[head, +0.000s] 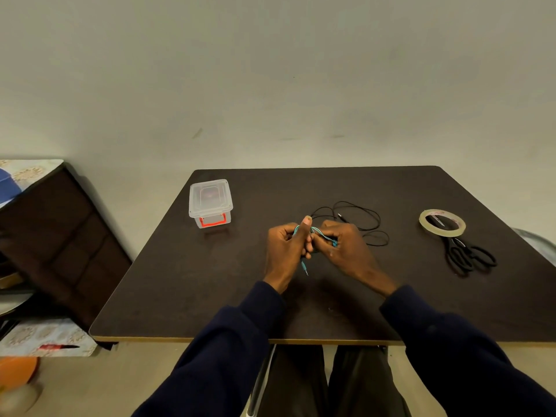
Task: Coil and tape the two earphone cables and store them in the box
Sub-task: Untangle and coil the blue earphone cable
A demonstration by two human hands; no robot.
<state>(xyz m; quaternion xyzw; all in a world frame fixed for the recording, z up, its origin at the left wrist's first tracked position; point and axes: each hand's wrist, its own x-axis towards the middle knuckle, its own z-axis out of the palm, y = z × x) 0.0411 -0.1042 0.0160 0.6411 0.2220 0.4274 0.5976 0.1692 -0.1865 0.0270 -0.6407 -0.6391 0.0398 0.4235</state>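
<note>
Teal earphone cable (319, 233) held between two hands over the middle of the desk (195, 290).
Nearest: left hand (285, 249) curled round loops of the cable, thumb up, jack plug (304, 267) dangling below; right hand (347, 246) pinching the strands close beside it. Just behind the hands, black earphone cable (365, 216) lying loose on the desk. Toward the right edge, black scissors (469, 257) – clear tape roll (442, 223) resting over the blades beyond. Farthest, near the far-left corner – clear plastic box (210, 203), lid on, red latch facing the near edge.
</note>
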